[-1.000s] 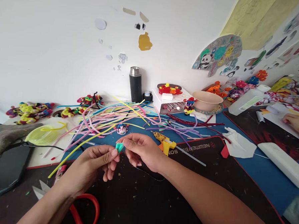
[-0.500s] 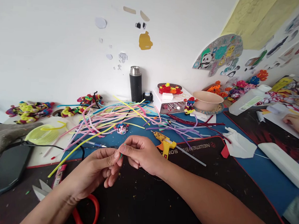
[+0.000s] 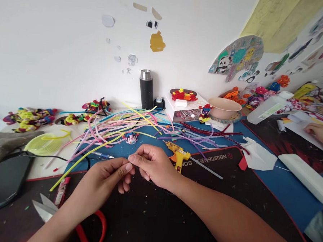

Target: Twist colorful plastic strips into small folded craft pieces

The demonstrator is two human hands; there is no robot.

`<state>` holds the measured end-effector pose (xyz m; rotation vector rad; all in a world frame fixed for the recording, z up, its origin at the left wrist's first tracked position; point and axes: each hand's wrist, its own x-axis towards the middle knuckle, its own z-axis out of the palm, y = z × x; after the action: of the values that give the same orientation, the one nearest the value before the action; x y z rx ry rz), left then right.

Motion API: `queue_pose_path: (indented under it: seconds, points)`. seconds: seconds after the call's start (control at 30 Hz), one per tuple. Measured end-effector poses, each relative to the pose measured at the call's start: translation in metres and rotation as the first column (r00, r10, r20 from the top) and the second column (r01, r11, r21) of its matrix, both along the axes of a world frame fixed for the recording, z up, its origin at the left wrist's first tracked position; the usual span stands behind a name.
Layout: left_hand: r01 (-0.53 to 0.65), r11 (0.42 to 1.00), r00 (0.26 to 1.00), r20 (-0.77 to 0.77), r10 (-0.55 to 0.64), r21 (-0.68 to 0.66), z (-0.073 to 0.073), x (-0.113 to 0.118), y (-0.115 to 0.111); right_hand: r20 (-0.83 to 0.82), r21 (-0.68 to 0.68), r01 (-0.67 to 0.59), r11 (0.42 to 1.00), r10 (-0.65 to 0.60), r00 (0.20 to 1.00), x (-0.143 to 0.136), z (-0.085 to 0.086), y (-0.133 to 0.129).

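My left hand [image 3: 108, 174] and my right hand [image 3: 156, 167] meet in front of me above the dark mat. Thumb and forefinger of each are pinched together, tip to tip. Between them is a tiny green piece, mostly hidden by the fingertips; its kind cannot be made out. Red-handled scissors [image 3: 101, 228] lie partly beneath my left forearm, blades pointing left. Just beyond my hands sits a small painted face ornament [image 3: 130, 137]. A yellow glue gun [image 3: 181, 159] rests right of my right hand.
Many pastel pipe cleaners [image 3: 112, 127] spread across the back. Behind them stand a black flask [image 3: 146, 89] and a beige bowl [image 3: 224, 109]. A phone [image 3: 8, 179] lies at left. Another person's hand [image 3: 319, 133] is at far right, near a clear bottle [image 3: 270, 107].
My left hand has turned and risen slightly, its fingers curling closer to my right hand. The green piece shows less than before. My right hand has hardly moved.
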<state>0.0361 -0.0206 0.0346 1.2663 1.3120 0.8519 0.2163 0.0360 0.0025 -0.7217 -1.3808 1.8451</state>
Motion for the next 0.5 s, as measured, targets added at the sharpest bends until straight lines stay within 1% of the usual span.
queue_pose_path:
  seconds: [0.07,0.2,0.27,0.37,0.43,0.5]
  points:
    - [-0.004,0.999,0.998,0.061,0.007,-0.044,-0.002,0.0,0.0,-0.004,0.007,-0.016,1.0,0.016,1.0,0.001,0.002,-0.001]
    - [-0.008,0.982,0.967,0.249,0.056,-0.189,-0.006,-0.002,0.0,-0.019,0.012,-0.054,0.998,0.054,0.998,0.003,0.005,-0.002]
    - [-0.019,0.98,0.961,0.267,0.073,-0.199,-0.007,-0.002,0.001,-0.026,0.009,-0.055,0.998,0.055,0.998,0.003,0.004,-0.001]
    - [-0.009,0.994,0.98,0.194,0.031,-0.113,-0.01,-0.002,0.003,-0.036,-0.004,-0.033,0.999,0.033,0.999,0.002,0.002,0.002]
    - [0.001,1.0,0.997,0.082,0.001,-0.028,-0.012,-0.002,0.003,-0.034,-0.007,-0.012,1.0,0.012,0.999,0.001,0.0,0.003]
    - [-0.018,0.997,0.997,-0.073,0.024,0.081,-0.013,-0.002,0.001,-0.016,0.003,0.012,1.0,-0.012,1.0,0.001,0.0,0.003]
